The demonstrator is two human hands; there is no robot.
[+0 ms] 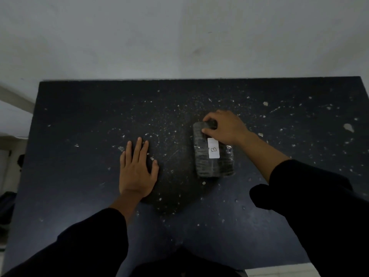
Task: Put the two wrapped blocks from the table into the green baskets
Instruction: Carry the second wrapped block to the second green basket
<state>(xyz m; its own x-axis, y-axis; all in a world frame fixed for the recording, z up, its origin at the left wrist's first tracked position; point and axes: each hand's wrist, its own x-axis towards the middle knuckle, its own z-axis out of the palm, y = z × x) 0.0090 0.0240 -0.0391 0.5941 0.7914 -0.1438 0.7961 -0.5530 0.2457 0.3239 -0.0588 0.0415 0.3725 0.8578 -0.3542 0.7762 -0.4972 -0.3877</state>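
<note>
Head view, looking down: we see a dark worktop (79, 116), speckled all over with pale flecks and chips, its far edge set against a plain light wall (179, 37). One wrapped block (213, 156) lies flat on the worktop, right of centre, its long side running away from us. The wrap is dark and ribbed with a glossy film, and a white label (213, 148) marked with a handwritten "B" sits on its top face. We see only this one block and no green baskets in this view.

Our right hand (223, 126) reaches in from the right and is curled over the far end of the block, thumb on the near-left side, fingers wrapped around the far edge; it grips the block, which rests on the worktop as far as we can tell. Our left hand (137, 168) lies flat, palm down, on the worktop to the left of the block and apart from it, fingers spread and holding nothing. Both forearms wear dark sleeves (311, 196), pushed back from the wrists.
</note>
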